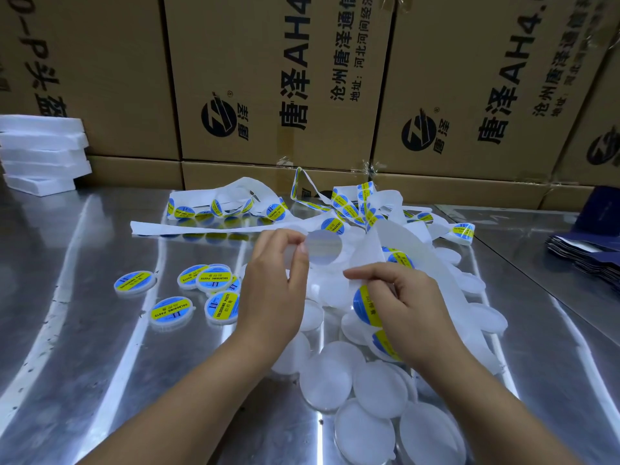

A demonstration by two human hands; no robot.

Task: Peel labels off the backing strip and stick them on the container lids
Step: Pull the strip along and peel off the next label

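Labels (364,303), thin, light and floppy, likely best lifted by an edge, sit on the white backing strip (409,243) pinched by the fingers of the right hand (412,307) above the steel worktop (100,347), while the left hand (271,290) pinches a stiff clear lid (323,246) by its rim.

Your steel table (84,330) carries labelled lids (171,310) centre left, plain lids (379,387) lower centre, tangled backing strip (154,228) upper centre, foam slabs (40,142) upper left.
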